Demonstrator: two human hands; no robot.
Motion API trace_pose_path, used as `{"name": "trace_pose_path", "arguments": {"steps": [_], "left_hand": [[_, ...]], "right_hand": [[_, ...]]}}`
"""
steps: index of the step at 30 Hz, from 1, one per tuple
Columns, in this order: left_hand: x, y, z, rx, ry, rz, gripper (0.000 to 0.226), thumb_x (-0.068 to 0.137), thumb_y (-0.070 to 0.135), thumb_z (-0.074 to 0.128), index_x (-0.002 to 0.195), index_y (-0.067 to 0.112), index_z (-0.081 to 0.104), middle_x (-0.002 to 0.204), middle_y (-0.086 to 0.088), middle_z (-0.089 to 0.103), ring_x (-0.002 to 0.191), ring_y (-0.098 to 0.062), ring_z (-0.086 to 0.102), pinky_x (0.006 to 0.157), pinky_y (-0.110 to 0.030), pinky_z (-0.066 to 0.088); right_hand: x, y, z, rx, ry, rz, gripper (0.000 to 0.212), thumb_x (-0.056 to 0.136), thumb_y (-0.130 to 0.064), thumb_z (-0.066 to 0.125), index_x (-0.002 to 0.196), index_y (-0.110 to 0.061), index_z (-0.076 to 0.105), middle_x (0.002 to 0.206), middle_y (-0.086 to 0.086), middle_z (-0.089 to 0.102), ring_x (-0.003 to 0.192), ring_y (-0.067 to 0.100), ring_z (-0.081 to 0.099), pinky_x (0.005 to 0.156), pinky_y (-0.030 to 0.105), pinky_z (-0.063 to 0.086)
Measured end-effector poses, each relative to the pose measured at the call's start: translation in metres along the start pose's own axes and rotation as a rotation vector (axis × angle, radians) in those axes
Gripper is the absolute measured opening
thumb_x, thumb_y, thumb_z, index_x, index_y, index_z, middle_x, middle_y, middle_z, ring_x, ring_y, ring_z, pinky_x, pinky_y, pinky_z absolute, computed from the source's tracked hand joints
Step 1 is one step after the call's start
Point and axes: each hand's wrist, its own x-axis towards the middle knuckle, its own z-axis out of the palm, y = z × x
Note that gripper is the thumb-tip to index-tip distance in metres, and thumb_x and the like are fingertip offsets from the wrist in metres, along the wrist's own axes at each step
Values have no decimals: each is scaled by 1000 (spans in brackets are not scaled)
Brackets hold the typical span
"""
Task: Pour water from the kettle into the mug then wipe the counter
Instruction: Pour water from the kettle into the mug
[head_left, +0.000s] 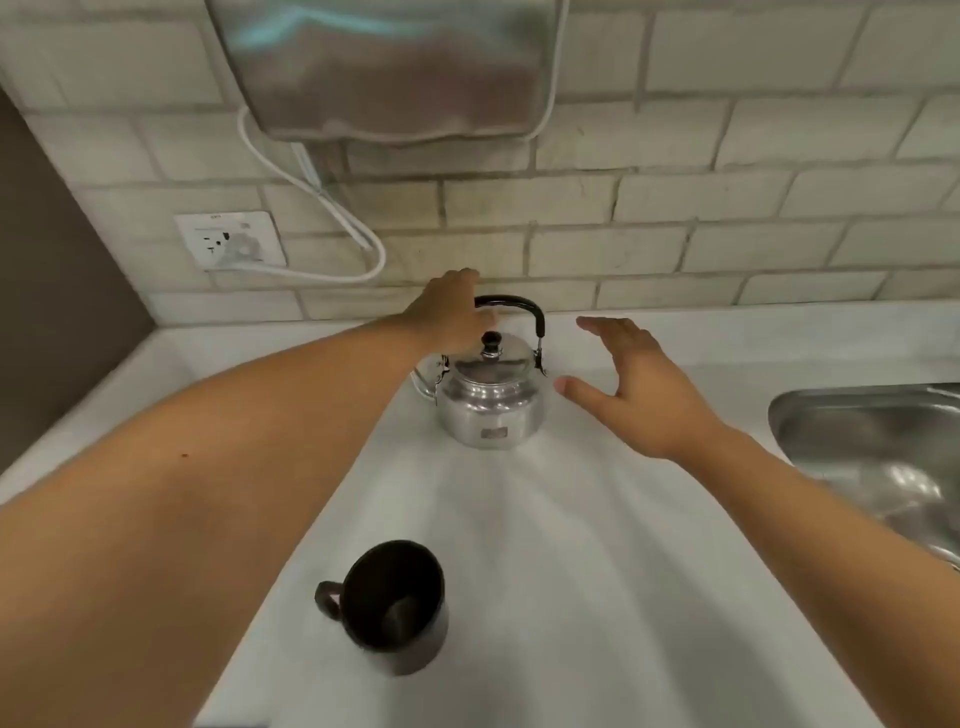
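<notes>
Gripping kettle (491, 402) handle: left hand (452, 312); right hand (636, 387) spread, just beside.

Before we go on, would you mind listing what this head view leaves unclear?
- Kettle spout: behind the left hand and forearm.
- Left hand's grip on the kettle handle: fingers partly hidden.
- Water level: lid on.
- Mug contents: interior dark.
- Sink: cut by the right edge.
- Right hand: open, beside the kettle.

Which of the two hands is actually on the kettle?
The left hand: it is at the kettle's black handle. The right hand hovers open beside it, touching nothing.
</notes>
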Motion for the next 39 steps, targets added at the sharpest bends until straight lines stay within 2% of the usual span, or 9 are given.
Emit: {"name": "trace_pose_path", "arguments": {"steps": [3,5,12,15,20,25,30,33,39], "left_hand": [[23,-6,7,43,-61,-33,32,91,27,50,114,5,53,104,-14,62,86,-25,56,60,-30,41],[29,-12,12,3,-51,-31,25,93,22,45,105,4,56,90,-10,60,77,-22,53,53,-26,34],[17,-12,15,-151,29,78,7,92,20,52,90,13,51,70,7,50,61,-8,47,51,-13,35],[5,-3,14,-231,39,139,8,90,13,58,94,12,51,76,3,55,67,-13,52,60,-20,40],[-15,14,0,-343,63,165,26,89,13,62,100,11,38,75,5,47,63,-7,44,59,-19,37],[-44,31,-27,-437,38,190,23,88,17,61,100,18,41,76,9,49,62,0,46,56,-7,37],[-83,43,-58,-509,-9,182,41,83,19,68,119,23,48,105,6,61,93,-4,61,83,-18,49],[-119,35,-79,-591,162,199,43,84,23,69,123,20,50,112,3,61,101,-7,59,89,-17,48],[-199,-25,-71,-897,559,49,14,93,34,54,87,27,65,90,6,70,84,-4,66,85,-22,49]], "right_hand": [[31,17,7,68,-8,9,70,83,-55,57,142,-26,32,144,-6,39,129,13,32,93,25,28],[50,21,15,86,-32,4,71,83,-56,58,142,-27,32,144,-6,38,131,13,30,94,25,26],[107,11,40,65,-152,-100,68,87,-39,60,143,-15,30,141,5,42,129,21,36,96,25,28],[126,2,38,42,-246,-65,56,86,-31,58,137,-17,38,120,7,58,101,21,56,77,26,42],[130,-12,20,61,-340,1,6,84,-27,56,79,-26,54,75,1,61,64,20,57,55,31,42],[113,-40,-6,67,-206,-17,24,74,-25,56,54,-20,46,52,-4,47,52,16,45,50,31,33],[87,-69,-33,18,-106,59,36,62,-50,49,46,-21,35,44,-7,34,45,14,35,48,30,27],[68,-80,-49,-35,-78,89,45,66,-58,46,45,-22,28,44,-7,27,45,15,30,48,30,24],[27,-101,-70,-246,103,171,64,66,-79,41,44,-19,31,41,-3,34,43,18,40,47,29,31]]}}
